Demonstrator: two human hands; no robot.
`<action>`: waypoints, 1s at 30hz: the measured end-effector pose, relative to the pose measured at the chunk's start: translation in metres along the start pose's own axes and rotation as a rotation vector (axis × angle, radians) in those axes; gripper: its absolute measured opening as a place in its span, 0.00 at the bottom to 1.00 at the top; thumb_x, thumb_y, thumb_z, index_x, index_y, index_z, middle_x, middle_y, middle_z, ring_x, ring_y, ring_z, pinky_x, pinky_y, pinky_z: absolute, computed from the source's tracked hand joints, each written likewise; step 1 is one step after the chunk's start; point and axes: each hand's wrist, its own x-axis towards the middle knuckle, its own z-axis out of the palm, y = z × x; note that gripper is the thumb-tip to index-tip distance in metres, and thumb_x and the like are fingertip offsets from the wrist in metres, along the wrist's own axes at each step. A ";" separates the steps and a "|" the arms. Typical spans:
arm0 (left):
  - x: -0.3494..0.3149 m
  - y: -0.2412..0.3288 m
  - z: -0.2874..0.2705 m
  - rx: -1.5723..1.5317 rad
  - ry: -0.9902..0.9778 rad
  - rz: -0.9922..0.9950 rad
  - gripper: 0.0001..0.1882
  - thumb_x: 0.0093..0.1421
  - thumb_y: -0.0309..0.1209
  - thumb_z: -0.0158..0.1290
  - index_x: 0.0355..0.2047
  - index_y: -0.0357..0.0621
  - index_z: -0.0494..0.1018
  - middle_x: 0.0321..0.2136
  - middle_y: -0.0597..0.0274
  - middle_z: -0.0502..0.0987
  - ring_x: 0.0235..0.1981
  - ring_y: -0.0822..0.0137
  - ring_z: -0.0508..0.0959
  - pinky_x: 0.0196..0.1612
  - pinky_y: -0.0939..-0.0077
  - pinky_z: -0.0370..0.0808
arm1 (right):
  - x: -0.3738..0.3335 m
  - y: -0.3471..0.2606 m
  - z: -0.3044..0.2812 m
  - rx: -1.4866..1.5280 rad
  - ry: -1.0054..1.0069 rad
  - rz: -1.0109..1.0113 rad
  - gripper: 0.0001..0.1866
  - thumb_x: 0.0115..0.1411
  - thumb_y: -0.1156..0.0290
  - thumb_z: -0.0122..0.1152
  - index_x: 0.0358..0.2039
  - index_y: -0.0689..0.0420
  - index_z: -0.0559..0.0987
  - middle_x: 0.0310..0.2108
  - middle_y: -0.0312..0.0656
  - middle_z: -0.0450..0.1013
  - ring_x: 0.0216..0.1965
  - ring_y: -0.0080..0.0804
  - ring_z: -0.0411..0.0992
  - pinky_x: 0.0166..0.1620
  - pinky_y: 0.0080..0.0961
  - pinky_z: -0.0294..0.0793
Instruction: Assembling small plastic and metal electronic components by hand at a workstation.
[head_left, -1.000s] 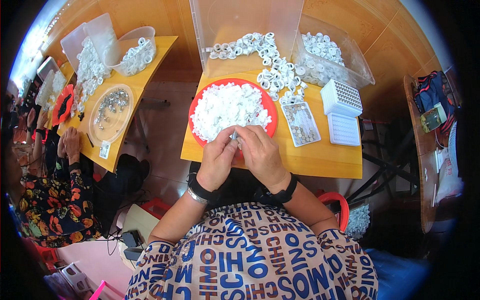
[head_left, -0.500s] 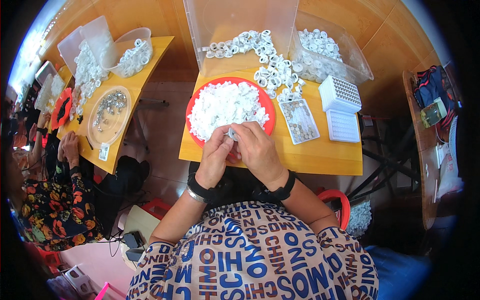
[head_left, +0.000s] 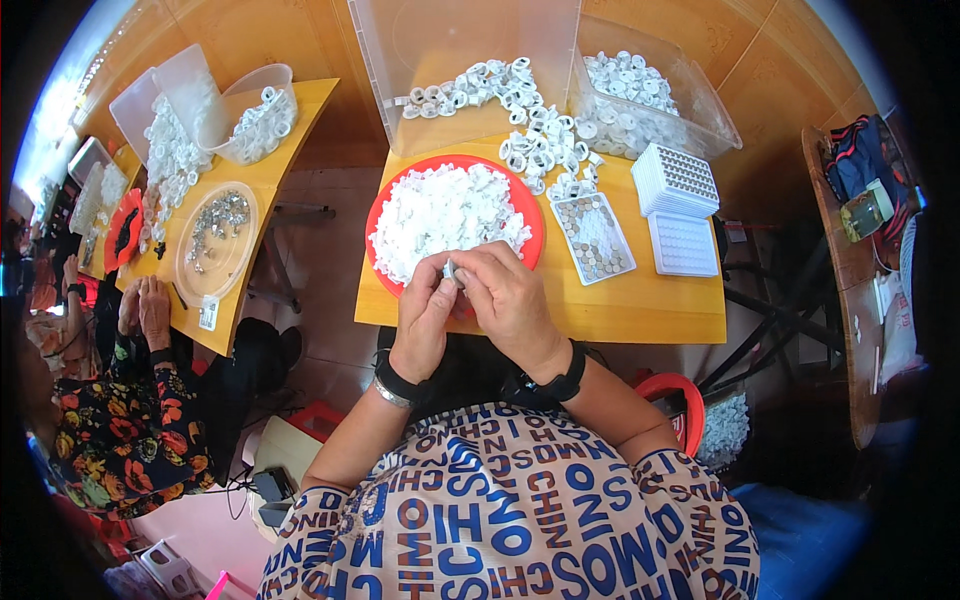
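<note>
Both hands meet over the near rim of a round red tray [head_left: 535, 243] heaped with small white plastic parts [head_left: 445, 215]. Between the fingertips is a small white and grey ring-like part [head_left: 452, 272], mostly covered by the fingers. My left hand [head_left: 424, 310] is closed on it from the left, thumb upward. My right hand [head_left: 510, 300] pinches the same part from the right. Beyond the tray, white ring-shaped parts [head_left: 540, 140] lie loose on the yellow table. To the right is a shallow white tray [head_left: 594, 238] of small round metal discs.
White gridded trays [head_left: 676, 182] are stacked at the right, beside a clear bin [head_left: 640, 110] of white parts. An upright clear plastic panel [head_left: 460, 50] stands at the back. On the left, a co-worker's hands [head_left: 148, 308] rest by another yellow table [head_left: 255, 180] with a clear lid of metal pieces.
The part between my fingertips has turned and shows a different side. My hands have shifted slightly left with the view; both still hold it.
</note>
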 end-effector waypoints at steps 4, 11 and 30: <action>-0.002 0.001 -0.002 0.114 0.019 0.055 0.16 0.64 0.29 0.43 0.50 0.34 0.65 0.33 0.64 0.71 0.33 0.74 0.69 0.38 0.81 0.68 | -0.003 0.000 0.001 0.025 0.003 -0.027 0.10 0.59 0.80 0.53 0.41 0.63 0.76 0.36 0.48 0.72 0.36 0.44 0.74 0.37 0.32 0.74; -0.005 0.009 -0.002 0.369 0.026 0.216 0.15 0.62 0.31 0.48 0.46 0.35 0.67 0.27 0.59 0.71 0.27 0.71 0.69 0.33 0.78 0.68 | -0.008 -0.003 0.002 0.089 0.064 -0.071 0.10 0.58 0.82 0.54 0.41 0.64 0.76 0.34 0.49 0.74 0.35 0.44 0.74 0.37 0.31 0.75; -0.012 0.013 0.006 0.500 0.039 0.294 0.14 0.62 0.30 0.48 0.45 0.34 0.68 0.28 0.53 0.73 0.27 0.64 0.73 0.33 0.74 0.70 | -0.013 -0.007 -0.001 0.097 0.107 -0.064 0.08 0.57 0.82 0.56 0.38 0.63 0.76 0.32 0.47 0.75 0.33 0.42 0.75 0.35 0.29 0.75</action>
